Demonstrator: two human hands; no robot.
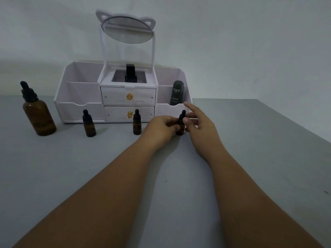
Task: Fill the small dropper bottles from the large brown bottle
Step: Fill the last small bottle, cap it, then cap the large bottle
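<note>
A grey table (250, 158) fills the lower two thirds of the frame, with a pale wall behind it. At upper centre a white organiser (78, 93) stands at the back of the table, with open side bins and two stacked drawers in the middle. An oval mirror (128, 30) with cat-ear corners rises on a frame above the drawers. Two bare forearms reach in from the bottom edge and meet just right of centre. The left hand (161, 127) has its fingers curled round the body of the third dropper bottle (181, 126), which stands upright on the table in front of the organiser's right bin. The right hand (200, 124) pinches that bottle's black dropper cap with thumb and a finger, while its index finger sticks out straight, up and to the left. The large brown bottle (38, 115) stands upright at far left with its black dropper cap on, well apart from both hands. A dark tube (177, 93) marked Kahf stands in the right bin. The first dropper bottle (89, 125) and the second dropper bottle (137, 123) stand capped in front of the drawers, untouched. A black object (130, 73) sits in the top centre compartment. Each drawer bears a gold knob (129, 96).
</note>
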